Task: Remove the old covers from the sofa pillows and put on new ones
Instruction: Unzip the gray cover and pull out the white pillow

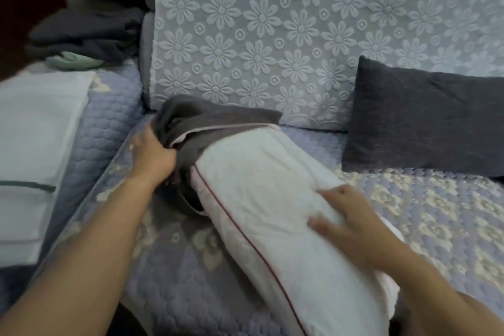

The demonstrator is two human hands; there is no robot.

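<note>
A white pillow insert (pixel 272 210) with a thin red piping line lies slanted on the sofa seat. Its far end sits inside a bunched dark grey cover (pixel 207 123). My left hand (pixel 152 153) grips the bunched edge of that grey cover at the pillow's left side. My right hand (pixel 346 215) lies on the bare white insert, fingers spread and slightly bent into it. A second pillow (pixel 420 120) in a dark grey cover leans against the backrest at the right.
The sofa seat (pixel 436 215) has a quilted blue floral throw, and the backrest (pixel 272 35) a pale lace flower cover. Folded white fabric (pixel 35 128) lies at the left. Dark grey and mint cloths (pixel 81 35) are piled at the back left.
</note>
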